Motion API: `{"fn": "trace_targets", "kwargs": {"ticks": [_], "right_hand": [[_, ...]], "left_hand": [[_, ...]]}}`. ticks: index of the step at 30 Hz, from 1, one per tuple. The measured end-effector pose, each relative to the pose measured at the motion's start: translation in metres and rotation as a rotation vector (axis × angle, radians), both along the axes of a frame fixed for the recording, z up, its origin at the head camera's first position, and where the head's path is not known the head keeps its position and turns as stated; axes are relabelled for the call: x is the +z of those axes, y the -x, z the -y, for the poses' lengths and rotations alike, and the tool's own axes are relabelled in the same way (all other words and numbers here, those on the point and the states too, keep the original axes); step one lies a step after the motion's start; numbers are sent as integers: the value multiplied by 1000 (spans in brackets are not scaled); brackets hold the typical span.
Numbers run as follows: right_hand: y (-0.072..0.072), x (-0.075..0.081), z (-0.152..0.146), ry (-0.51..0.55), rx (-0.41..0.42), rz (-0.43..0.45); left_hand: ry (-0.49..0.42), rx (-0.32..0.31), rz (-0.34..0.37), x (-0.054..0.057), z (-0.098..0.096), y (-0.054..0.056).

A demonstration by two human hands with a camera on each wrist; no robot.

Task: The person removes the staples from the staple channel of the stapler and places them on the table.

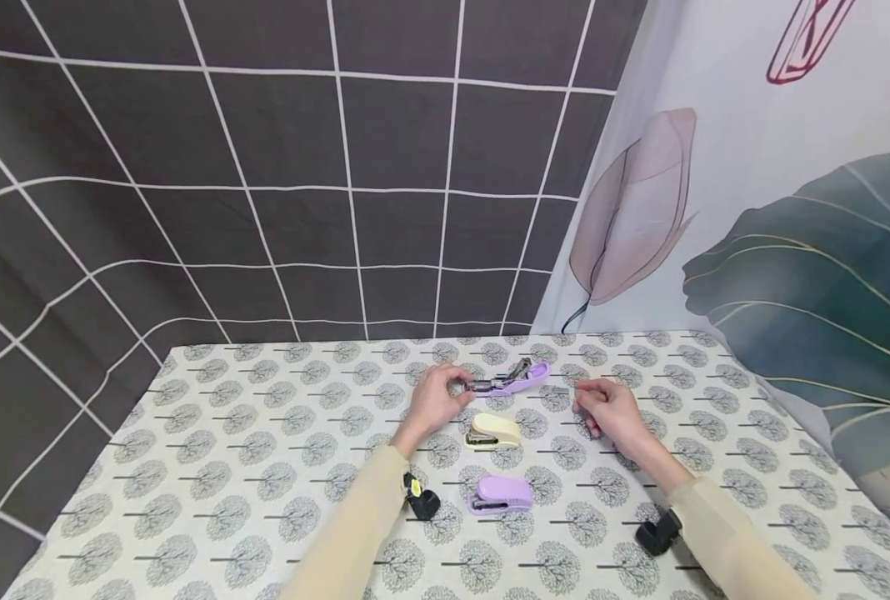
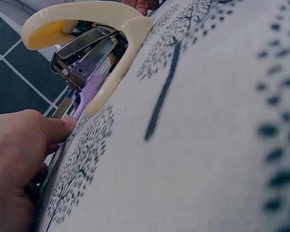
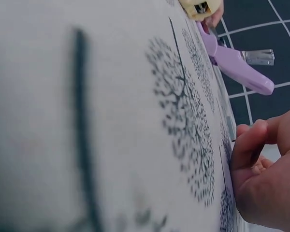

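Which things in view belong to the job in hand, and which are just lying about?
Apparently part of the job:
opened purple stapler, held by the left hand
small grey strip, seemingly pinched by the right hand

Just lying about, untouched:
cream stapler
second purple stapler, nearer the person

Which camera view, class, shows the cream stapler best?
The left wrist view: the cream stapler appears large, its metal parts clear. The head view shows it whole but small; the right wrist view only part, cut by the top edge.
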State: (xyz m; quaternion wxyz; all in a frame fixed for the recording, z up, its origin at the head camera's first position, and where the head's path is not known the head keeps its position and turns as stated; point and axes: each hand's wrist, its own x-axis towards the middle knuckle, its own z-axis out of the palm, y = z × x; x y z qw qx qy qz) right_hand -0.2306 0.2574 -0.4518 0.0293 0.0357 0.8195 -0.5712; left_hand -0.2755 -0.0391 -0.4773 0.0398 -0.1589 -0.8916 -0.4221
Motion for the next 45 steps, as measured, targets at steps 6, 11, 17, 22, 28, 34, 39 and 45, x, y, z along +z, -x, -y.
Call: {"fn": "trace_targets", "kwargs": {"ticks": [6, 11, 17, 22, 28, 34, 39, 45], "right_hand": [[-18, 9, 10, 46, 31, 24], [-29, 19, 25, 34, 93, -28], [-38, 26, 43, -59, 219, -121], [-41, 28, 64, -230, 371, -287], [-43, 31, 93, -439, 430, -487], [-43, 34, 111, -558, 436, -536], [-41, 36, 116, -620, 441, -539], [-38, 38, 120, -652, 433, -498]], "left_hand": [[-30, -20, 3, 1, 4, -1], [-132, -59, 25, 3, 12, -3], [-227, -111, 107, 12, 32, -23], [-160, -240, 165, 18, 37, -53], [-69, -230, 38, 13, 24, -70], [-17, -179, -56, 8, 15, -73], [4, -166, -100, 6, 13, -73], [5, -157, -119, 5, 11, -71]]}}
